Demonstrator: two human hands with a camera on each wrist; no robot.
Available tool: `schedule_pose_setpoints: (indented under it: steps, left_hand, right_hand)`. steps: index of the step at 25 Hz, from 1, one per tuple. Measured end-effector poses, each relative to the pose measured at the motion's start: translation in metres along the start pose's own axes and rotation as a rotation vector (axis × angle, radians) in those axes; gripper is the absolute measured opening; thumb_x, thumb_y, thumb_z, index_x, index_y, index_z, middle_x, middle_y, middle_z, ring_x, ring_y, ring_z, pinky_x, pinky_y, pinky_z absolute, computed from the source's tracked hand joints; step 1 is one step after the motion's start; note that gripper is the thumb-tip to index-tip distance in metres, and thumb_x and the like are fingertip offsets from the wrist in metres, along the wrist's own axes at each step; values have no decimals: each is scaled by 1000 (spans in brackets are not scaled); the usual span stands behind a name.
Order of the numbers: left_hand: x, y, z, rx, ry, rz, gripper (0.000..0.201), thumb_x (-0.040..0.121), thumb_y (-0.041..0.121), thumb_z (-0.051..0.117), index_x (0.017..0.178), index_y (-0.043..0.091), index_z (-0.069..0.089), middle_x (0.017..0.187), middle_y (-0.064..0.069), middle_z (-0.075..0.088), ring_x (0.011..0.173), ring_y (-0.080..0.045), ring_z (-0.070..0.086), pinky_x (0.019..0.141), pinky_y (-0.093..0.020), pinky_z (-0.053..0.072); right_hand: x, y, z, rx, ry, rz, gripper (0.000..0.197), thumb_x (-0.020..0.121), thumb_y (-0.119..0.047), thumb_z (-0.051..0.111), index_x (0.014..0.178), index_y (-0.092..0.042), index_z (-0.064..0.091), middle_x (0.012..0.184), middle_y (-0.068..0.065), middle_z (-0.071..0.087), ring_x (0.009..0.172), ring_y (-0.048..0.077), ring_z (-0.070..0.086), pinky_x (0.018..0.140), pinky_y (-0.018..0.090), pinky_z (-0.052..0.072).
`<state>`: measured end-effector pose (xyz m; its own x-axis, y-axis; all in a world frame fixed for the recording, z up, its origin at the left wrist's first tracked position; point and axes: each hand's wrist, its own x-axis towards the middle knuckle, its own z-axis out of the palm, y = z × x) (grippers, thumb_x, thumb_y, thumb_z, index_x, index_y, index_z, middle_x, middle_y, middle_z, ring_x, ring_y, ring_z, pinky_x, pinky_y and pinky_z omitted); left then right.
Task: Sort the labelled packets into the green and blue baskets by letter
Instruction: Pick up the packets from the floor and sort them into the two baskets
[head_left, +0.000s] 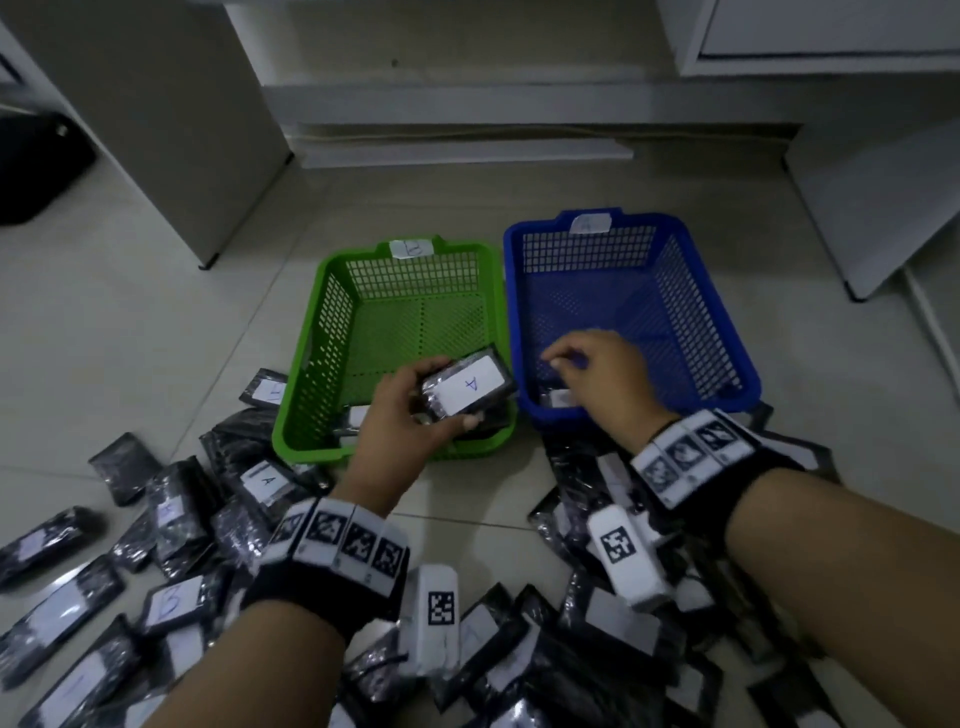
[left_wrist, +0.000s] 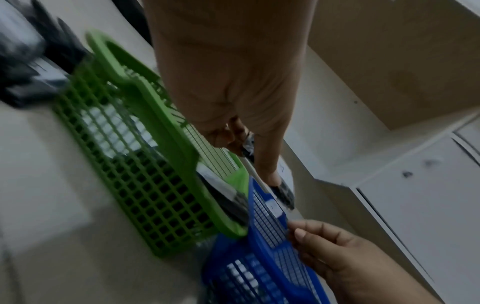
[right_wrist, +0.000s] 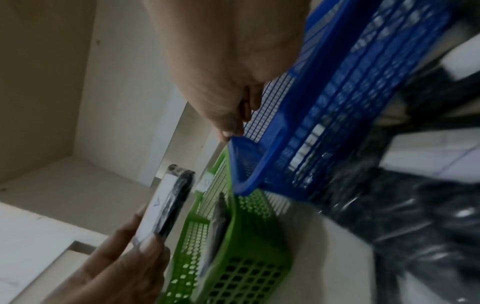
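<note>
My left hand (head_left: 410, 415) grips A packet (head_left: 467, 387) over green basket (head_left: 306, 395); right hand (head_left: 597, 371), fingers loosely curled and empty, over blue basket (head_left: 727, 332). Few packets binned; most in floor pile (head_left: 171, 551) before baskets.

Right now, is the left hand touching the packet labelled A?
Touching. The head view shows the left hand gripping the packet labelled A, thumb on its near edge, above the green basket.

Left hand (head_left: 402, 415) gripping packet (head_left: 467, 387) over green basket (head_left: 332, 312), right hand (head_left: 605, 371) inside blue basket (head_left: 717, 312)
</note>
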<state>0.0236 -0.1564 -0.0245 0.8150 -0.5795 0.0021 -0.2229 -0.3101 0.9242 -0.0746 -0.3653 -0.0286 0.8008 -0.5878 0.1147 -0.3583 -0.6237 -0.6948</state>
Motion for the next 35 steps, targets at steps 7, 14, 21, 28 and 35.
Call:
schedule_pose_setpoints:
  steps: [7,14,21,28,35]
  left_hand:
    - [59,34,114,469,-245,177,64,73,16,78,131,19,53,127,-12,32,109,-19,45,98,-15,30]
    - [72,24,141,856,-473,148,40,94,13,48,134,16,52,149,-17,25,130,-36,40,110,-39,33]
    - [-41,-7,130,501,-428,504,33,78,36,71,107,22,64,103,3,55,96,-14,51,82,-26,43]
    - [-54,-20,110,294,-579,97,28,70,23,82,92,28,67,99,6,64,89,-9,60,79,-19,46]
    - [-42,12,67,-142,-448,-160,10,92,14,57,101,17,62,91,-7,67,74,-13,61,62,-23,50]
  right_hand:
    - [-58,88,-65,-180,118,16,12,83,-13,70,94,-14,73,88,5,59,94,26,50,76,16,25]
    - [-99,101,-59,-182,166,-75,45,83,7,58,124,-10,62,101,8,53,98,22,48,90,20,35]
    - [-145,93,-35,-231,-446,125,65,72,-47,75,130,-23,55,113,3,44,110,18,40,95,29,39]
    - [-142,84,-53,-171,-601,186,62,68,-27,83,122,-28,52,114,-4,41,99,8,42,82,18,37]
    - [-110,62,-70,261,-317,362,32,82,-14,71,112,-18,63,95,3,63,87,17,60,76,27,48]
